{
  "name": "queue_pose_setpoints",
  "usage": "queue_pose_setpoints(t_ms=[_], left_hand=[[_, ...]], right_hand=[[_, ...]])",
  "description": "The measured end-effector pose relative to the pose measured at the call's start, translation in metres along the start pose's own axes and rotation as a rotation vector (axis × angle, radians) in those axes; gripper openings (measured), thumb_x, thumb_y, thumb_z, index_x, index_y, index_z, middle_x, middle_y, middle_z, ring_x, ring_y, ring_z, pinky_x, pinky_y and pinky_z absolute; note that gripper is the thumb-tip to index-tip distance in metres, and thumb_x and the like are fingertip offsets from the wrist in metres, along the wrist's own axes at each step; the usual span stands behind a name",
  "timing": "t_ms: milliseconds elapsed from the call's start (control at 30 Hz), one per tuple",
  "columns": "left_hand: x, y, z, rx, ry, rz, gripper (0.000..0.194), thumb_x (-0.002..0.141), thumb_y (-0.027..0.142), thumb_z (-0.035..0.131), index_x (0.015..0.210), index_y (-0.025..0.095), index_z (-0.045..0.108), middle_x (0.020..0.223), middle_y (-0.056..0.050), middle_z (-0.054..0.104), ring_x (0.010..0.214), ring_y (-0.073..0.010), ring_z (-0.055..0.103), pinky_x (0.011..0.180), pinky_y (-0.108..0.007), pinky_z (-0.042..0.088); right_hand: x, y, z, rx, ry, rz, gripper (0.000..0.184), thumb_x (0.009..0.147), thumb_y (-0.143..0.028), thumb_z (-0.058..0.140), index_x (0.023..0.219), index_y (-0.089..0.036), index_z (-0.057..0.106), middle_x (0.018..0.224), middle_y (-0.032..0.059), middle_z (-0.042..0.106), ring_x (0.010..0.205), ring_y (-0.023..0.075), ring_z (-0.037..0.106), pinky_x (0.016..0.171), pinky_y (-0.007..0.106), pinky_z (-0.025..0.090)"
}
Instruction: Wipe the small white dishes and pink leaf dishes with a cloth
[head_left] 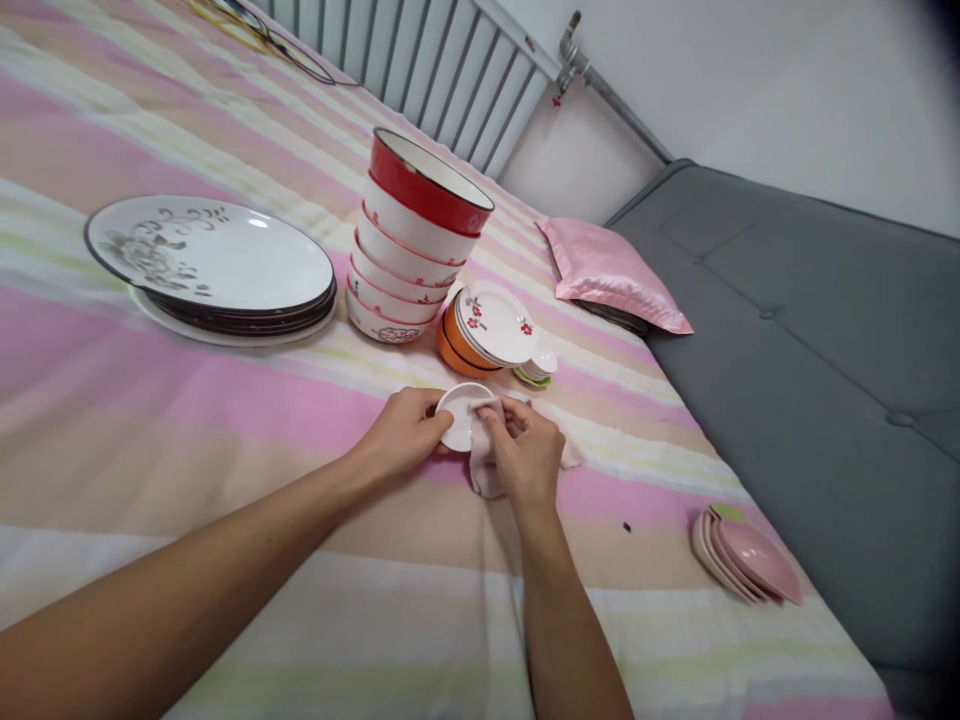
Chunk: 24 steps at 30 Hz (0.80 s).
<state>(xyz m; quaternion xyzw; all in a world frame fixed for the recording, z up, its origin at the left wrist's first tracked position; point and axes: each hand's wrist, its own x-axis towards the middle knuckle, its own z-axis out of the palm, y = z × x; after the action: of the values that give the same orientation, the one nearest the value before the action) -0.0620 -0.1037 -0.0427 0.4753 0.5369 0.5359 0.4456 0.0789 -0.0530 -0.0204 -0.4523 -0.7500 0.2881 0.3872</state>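
Observation:
My left hand [409,428] grips the left rim of a small white dish [459,408], its thumb over the edge. A pale pink cloth [487,470] is pinched in my right hand [527,445], which presses it on the right side of the dish. Part of the cloth hangs below the dish, and another part trails out behind my right hand. Just beyond the hands are flowered small plates [499,320] stacked on orange bowls [459,345]. Beside them lies a stack of small white dishes [541,358] with a green one at the bottom.
Tall stacked bowls [427,190], red on top, stand behind. Large plates [247,255] are piled at left. Pink dishes [757,560] lie at right near the grey headboard [810,350]. A pink pillow [611,270] and radiator [420,60] are farther back. Striped bedding [337,580] lies underneath.

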Motion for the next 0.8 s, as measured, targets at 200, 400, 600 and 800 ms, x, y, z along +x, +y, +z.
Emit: queue_pose_setpoints(t_ms=[200,400,600,800], left_hand=[[-0.003,0.008,-0.005,0.254,0.018,0.065,0.028,0.069,0.019,0.041,0.08,0.013,0.067,0.066,-0.001,0.062,0.058,-0.0143,0.05,0.051,-0.021,0.034],[-0.007,0.021,-0.008,0.578,0.017,0.12,0.028,0.075,0.018,0.038,0.081,0.014,0.065,0.073,-0.005,0.066,0.061,-0.0154,0.052,0.057,-0.023,0.034],[-0.008,0.019,-0.011,0.847,0.002,0.13,0.03,0.082,0.023,0.037,0.086,0.017,0.066,0.084,-0.01,0.07,0.071,-0.0212,0.06,0.063,-0.027,0.036],[-0.009,0.019,-0.012,0.973,-0.065,0.139,0.034,0.082,0.023,0.035,0.095,0.018,0.067,0.087,-0.013,0.07,0.075,-0.0262,0.062,0.062,-0.03,0.036]], right_hand=[[-0.001,0.001,0.002,-0.027,0.005,-0.061,0.023,0.077,-0.031,0.057,0.092,-0.021,0.071,0.087,0.0025,0.072,0.076,0.0185,0.067,0.074,0.031,0.051],[-0.002,-0.002,0.002,-0.074,-0.02,-0.136,0.022,0.077,-0.027,0.057,0.093,-0.021,0.071,0.086,0.0018,0.073,0.076,0.018,0.067,0.075,0.03,0.051],[-0.004,-0.005,0.002,-0.163,-0.08,-0.244,0.022,0.078,-0.025,0.055,0.093,-0.022,0.07,0.087,0.0019,0.073,0.076,0.0175,0.066,0.074,0.03,0.051],[-0.005,-0.007,0.004,-0.178,-0.149,-0.299,0.02,0.078,-0.023,0.055,0.091,-0.024,0.07,0.085,0.002,0.072,0.075,0.0177,0.066,0.072,0.03,0.051]])
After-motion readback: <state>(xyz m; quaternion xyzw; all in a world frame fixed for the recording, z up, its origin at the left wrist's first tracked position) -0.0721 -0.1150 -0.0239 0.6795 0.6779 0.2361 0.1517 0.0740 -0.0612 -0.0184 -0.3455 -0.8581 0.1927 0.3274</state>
